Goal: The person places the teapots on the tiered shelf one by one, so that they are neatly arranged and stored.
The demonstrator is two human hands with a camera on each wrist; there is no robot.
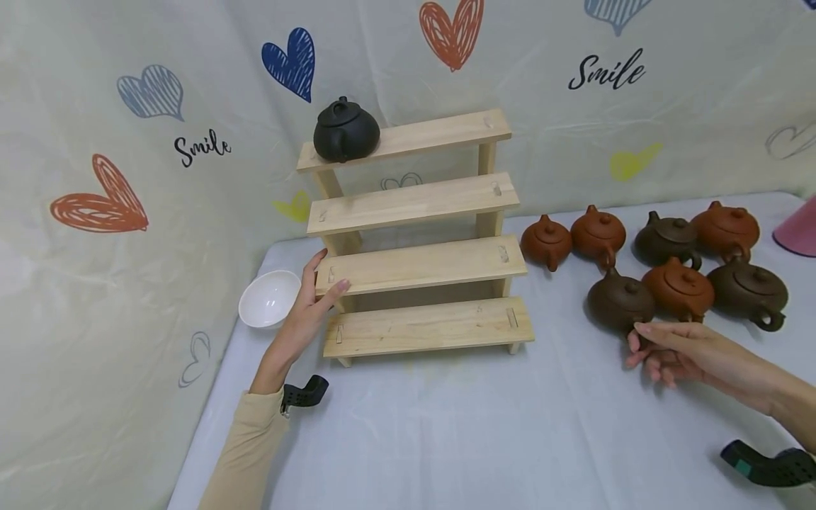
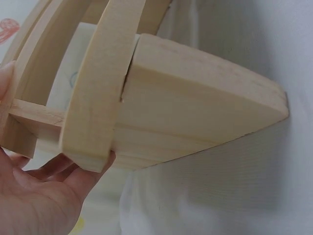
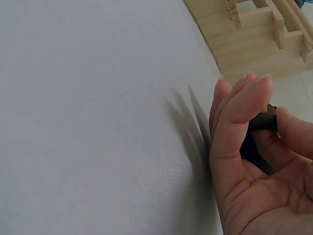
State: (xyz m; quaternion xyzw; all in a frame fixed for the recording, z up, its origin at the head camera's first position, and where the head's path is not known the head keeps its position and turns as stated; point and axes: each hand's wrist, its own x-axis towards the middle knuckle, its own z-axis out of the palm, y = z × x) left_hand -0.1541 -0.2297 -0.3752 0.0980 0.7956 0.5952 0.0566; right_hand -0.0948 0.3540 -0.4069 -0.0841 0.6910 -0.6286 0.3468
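A four-tier wooden display stand stands mid-table. My left hand grips the left end of its second plank from the bottom, thumb on top; in the left wrist view the fingers curl against the plank's end. To the right, my right hand pinches the handle of a dark brown teapot. Seen from the right wrist, thumb and forefinger close on the dark handle, with the pot's body mostly hidden behind the hand. A black teapot sits at the left of the top tier.
Several reddish-brown and dark teapots crowd beside and behind the pinched one. A white bowl lies left of the stand. At the far right edge is a pink object. A cloth printed with hearts hangs behind the table.
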